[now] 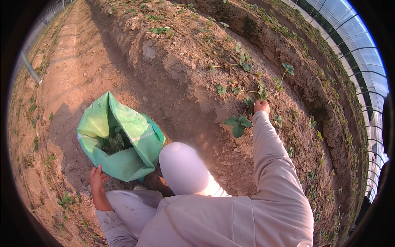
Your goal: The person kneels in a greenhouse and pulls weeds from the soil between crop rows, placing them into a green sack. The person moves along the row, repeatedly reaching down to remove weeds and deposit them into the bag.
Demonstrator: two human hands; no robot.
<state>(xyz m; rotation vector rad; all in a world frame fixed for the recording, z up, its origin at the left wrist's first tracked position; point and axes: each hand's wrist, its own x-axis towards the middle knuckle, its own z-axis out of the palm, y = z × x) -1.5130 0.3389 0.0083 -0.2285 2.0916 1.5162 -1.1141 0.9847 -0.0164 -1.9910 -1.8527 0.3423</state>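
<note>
My right hand reaches out to the top of the raised soil bed, its fingers closed on the stems of a small strawberry plant. Beside it, a larger strawberry plant spreads dark green leaves. My left hand is by the lower left edge of a green woven sack, fingers loosely apart and a fingertip against the fabric. The sack stands with its mouth gaping on the ground before me. Inside lie cut or pulled green leaves, partly hidden by the sack's folds.
A soil furrow runs past the sack towards the upper left. More plants dot the raised bed. Another ridge lies beyond it. A metal post is at left; a hooped plastic greenhouse wall curves at right. My bent knee is near the sack.
</note>
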